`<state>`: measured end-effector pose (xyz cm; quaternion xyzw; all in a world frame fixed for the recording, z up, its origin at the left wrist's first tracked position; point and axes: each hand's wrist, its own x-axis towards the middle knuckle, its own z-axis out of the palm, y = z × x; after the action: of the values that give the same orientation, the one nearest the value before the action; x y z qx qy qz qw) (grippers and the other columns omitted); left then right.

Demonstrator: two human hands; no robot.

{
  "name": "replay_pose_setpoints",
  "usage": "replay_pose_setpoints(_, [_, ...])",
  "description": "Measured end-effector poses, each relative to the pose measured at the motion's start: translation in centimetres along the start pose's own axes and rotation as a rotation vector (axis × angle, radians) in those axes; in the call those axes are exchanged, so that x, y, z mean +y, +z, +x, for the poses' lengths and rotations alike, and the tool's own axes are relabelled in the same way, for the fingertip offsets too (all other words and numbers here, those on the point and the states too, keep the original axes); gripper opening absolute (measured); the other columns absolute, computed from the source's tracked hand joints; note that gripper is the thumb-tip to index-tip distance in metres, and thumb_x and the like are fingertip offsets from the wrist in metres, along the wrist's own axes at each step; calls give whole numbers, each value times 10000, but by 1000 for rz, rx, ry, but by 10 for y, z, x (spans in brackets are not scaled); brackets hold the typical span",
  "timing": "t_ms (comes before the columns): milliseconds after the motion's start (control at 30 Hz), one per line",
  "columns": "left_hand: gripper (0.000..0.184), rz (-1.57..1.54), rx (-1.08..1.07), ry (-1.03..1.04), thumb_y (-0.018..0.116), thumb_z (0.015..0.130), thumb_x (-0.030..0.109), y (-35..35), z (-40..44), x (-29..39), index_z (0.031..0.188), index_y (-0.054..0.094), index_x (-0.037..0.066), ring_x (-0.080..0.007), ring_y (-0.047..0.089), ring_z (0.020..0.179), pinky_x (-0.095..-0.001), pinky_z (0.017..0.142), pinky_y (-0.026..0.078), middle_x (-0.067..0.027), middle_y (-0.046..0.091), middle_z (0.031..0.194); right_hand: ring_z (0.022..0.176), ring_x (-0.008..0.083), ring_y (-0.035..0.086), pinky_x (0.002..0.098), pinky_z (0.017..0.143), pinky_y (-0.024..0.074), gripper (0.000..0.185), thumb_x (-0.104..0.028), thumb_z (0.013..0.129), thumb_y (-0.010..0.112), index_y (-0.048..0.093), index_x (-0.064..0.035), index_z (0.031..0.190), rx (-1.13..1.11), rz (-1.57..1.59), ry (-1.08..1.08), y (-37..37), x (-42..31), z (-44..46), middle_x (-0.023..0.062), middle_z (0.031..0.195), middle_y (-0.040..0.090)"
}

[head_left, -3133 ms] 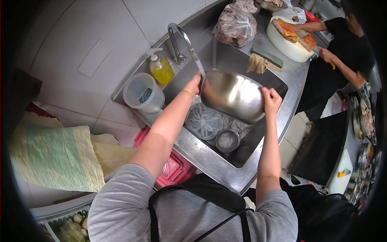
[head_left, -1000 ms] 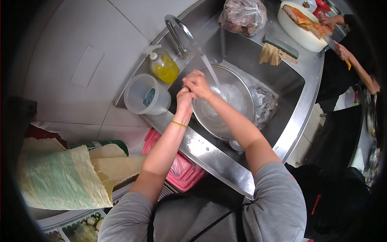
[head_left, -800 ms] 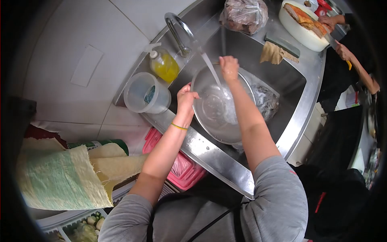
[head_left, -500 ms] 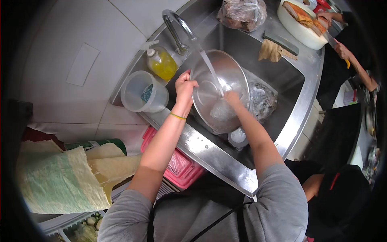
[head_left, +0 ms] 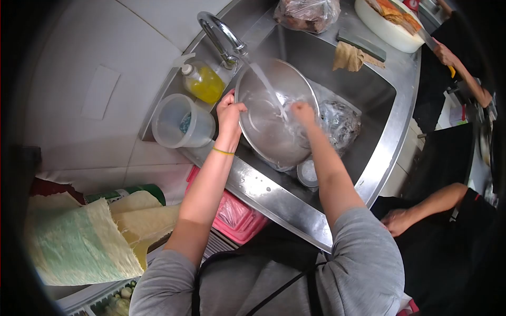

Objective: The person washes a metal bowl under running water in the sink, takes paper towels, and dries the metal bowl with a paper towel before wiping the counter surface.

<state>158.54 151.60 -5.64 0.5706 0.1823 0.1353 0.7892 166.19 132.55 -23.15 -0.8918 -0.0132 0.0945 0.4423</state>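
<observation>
My left hand [head_left: 229, 113] grips the near-left rim of a large metal bowl [head_left: 259, 97], which is tilted in the sink. Water [head_left: 269, 89] runs from the curved faucet [head_left: 224, 34] into the bowl. Inside it, close to the right wall, is my right hand [head_left: 303, 113], its fingers closed and slightly blurred. Whether it holds anything is hidden. Beside the bowl lies a clear plastic bag [head_left: 341, 126] with dark contents. A small round container [head_left: 307, 173] sits below the bowl, near my right forearm.
On the left ledge stand a yellow soap bottle [head_left: 203, 83] and a clear plastic tub [head_left: 182, 121]. A bagged item [head_left: 308, 13], a sharpening stone [head_left: 361, 45] and a cloth [head_left: 348, 57] lie along the far edge. Another person's hand holds a knife [head_left: 428, 39] by a white basin [head_left: 390, 31].
My right hand has moved up and slightly right within the bowl. The view has shifted a little. At lower right, a co-worker's forearm and hand have come into view.
</observation>
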Motion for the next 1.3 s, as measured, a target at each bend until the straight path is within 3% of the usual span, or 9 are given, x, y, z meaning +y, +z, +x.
replay_pose_setpoints(133, [267, 119, -13, 112, 523, 476, -105, 6, 29, -34, 482, 300, 44, -170, 477, 931, -237, 676, 349, -134, 512, 1072, 779, 167, 596, 268, 674, 468, 264, -201, 831, 498, 603, 24, 918, -488, 716, 165, 86, 45, -34, 106, 855, 626])
replay_pose_setpoints(300, [267, 267, -36, 178, 533, 450, -76, 23, 38, -41, 488, 294, 38, -199, 473, 948, -253, 683, 353, -148, 503, 1064, 750, 273, 580, 377, 681, 436, 332, -335, 853, 488, 562, -15, 898, -442, 846, 52, 22, -96, -116, 176, 867, 605])
replay_pose_setpoints(367, [226, 312, -13, 189, 536, 461, -62, 24, 54, -55, 490, 330, 26, -218, 487, 935, -272, 689, 368, -157, 509, 1055, 666, 337, 562, 400, 614, 427, 290, -315, 851, 497, 551, -31, 879, 53, 239, -274, 9, -109, -147, 188, 772, 591])
replay_pose_setpoints(567, [91, 682, 89, 197, 548, 576, 55, 72, 60, -42, 655, 532, 14, -306, 520, 922, -346, 756, 409, -174, 544, 1012, 573, 397, 492, 457, 502, 356, 232, -254, 846, 495, 520, -51, 737, 393, 269, -139, -15, -112, -128, 181, 591, 508])
replay_pose_setpoints(700, [268, 970, -50, 249, 507, 823, 238, 82, 39, -5, 970, 556, 19, -328, 516, 998, -392, 840, 398, -171, 576, 996, 471, 246, 460, 375, 473, 346, 321, -280, 840, 516, 507, -31, 638, 583, 425, -106, -34, -114, -97, 119, 515, 474])
replay_pose_setpoints(767, [264, 1108, -307, 926, 477, 838, 183, 58, 49, -21, 1043, 550, 33, -322, 468, 1078, -375, 906, 364, -165, 540, 1104, 503, 74, 339, 268, 461, 306, 406, -322, 834, 542, 504, -12, 575, 507, 718, -18, -49, -111, -91, -19, 487, 391])
replay_pose_setpoints(833, [283, 1219, -337, 968, 456, 846, 159, 51, 41, -2, 1084, 537, 27, -317, 449, 1105, -359, 937, 347, -159, 512, 1154, 533, 62, 315, 239, 478, 292, 393, -320, 842, 542, 530, -14, 596, 467, 789, 23, -41, -74, -69, -52, 531, 378])
replay_pose_setpoints(1033, [298, 1002, -214, 454, 485, 817, 210, 28, 52, 4, 1046, 567, 39, -307, 478, 1066, -322, 901, 376, -173, 531, 1117, 615, 68, 423, 221, 582, 342, 300, -310, 837, 565, 575, -61, 669, 363, 1223, 160, -79, -46, -82, -41, 671, 507])
replay_pose_setpoints(1300, [772, 603, -335, -393, 533, 752, 499, 12, 35, -48, 1217, 376, -97, -250, 471, 1095, -304, 917, 352, -202, 479, 1186, 559, 39, 415, 229, 503, 334, 314, -312, 795, 613, 633, -20, 679, 216, 753, 138, -136, -35, -120, -55, 575, 495])
